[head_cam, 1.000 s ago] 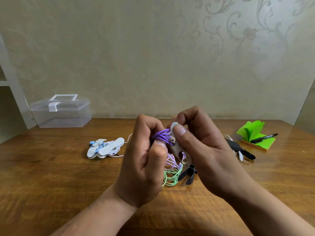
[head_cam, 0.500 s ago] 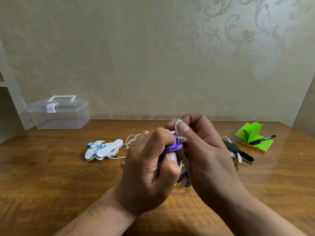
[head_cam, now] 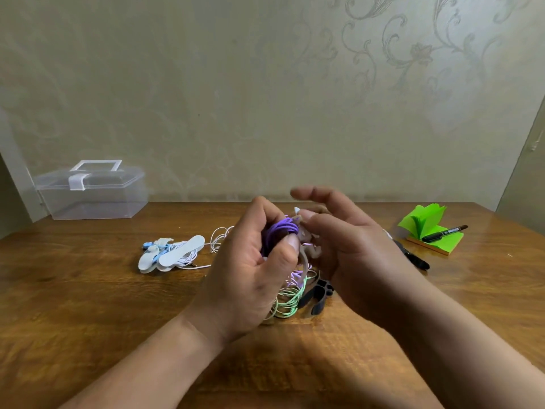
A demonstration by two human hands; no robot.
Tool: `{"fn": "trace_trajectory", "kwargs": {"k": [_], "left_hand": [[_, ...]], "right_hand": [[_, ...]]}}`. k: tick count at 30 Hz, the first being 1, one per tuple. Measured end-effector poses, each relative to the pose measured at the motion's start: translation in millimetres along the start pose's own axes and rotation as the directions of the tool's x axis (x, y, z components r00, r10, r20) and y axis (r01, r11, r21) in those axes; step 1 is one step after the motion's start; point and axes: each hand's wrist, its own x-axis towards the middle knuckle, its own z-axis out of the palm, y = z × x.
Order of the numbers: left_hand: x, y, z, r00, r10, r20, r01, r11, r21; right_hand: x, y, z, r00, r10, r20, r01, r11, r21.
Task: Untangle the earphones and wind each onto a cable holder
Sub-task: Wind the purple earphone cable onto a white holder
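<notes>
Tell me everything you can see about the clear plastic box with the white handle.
The clear plastic box is a see-through lidded case with angled corners. Its lid is closed, with a whitish latch at the front and a white rectangular handle on top. It stands upright at the back left of the wooden table, near the wall, touching only the table. Nothing shows inside.

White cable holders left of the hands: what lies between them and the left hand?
In the head view, loose loops of thin white cable lie on the brown wooden table, partly hidden behind the left hand gripping purple cable.
</notes>
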Motion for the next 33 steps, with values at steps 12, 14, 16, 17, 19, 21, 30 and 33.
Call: {"fn": "trace_trajectory", "kwargs": {"k": [12,14,16,17,19,21,30,33], "left_hand": [[8,-6,-12,0.950,-0.182,0.253,0.252,0.927,-0.278],[8,-6,-12,0.946,-0.210,0.246,0.274,0.924,-0.266],[8,-8,-13,0.937,-0.263,0.231,0.323,0.904,-0.281],[8,-8,-12,0.930,-0.287,0.231,0.349,0.888,-0.300],[9,-9,-11,0.920,-0.325,0.218,0.383,0.862,-0.333],[9,-11,-9,0.910,-0.359,0.207,0.412,0.838,-0.358],[10,-18,-5,0.892,-0.416,0.179,0.451,0.784,-0.426],[10,-18,-5,0.879,-0.443,0.177,0.470,0.740,-0.482]], "right_hand": [[5,-5,-26,0.960,0.144,0.240,-0.109,0.982,-0.156],[6,-4,-26,0.961,0.156,0.228,-0.132,0.984,-0.119],[8,-1,-25,0.958,0.175,0.226,-0.165,0.984,-0.062],[8,1,-25,0.956,0.193,0.222,-0.191,0.981,-0.031],[9,4,-25,0.954,0.236,0.185,-0.245,0.969,0.025],[10,7,-24,0.954,0.273,0.122,-0.282,0.957,0.062],[12,13,-17,0.977,0.205,-0.054,-0.203,0.978,0.038],[12,13,-16,0.989,0.145,-0.036,-0.145,0.989,-0.023]]}}
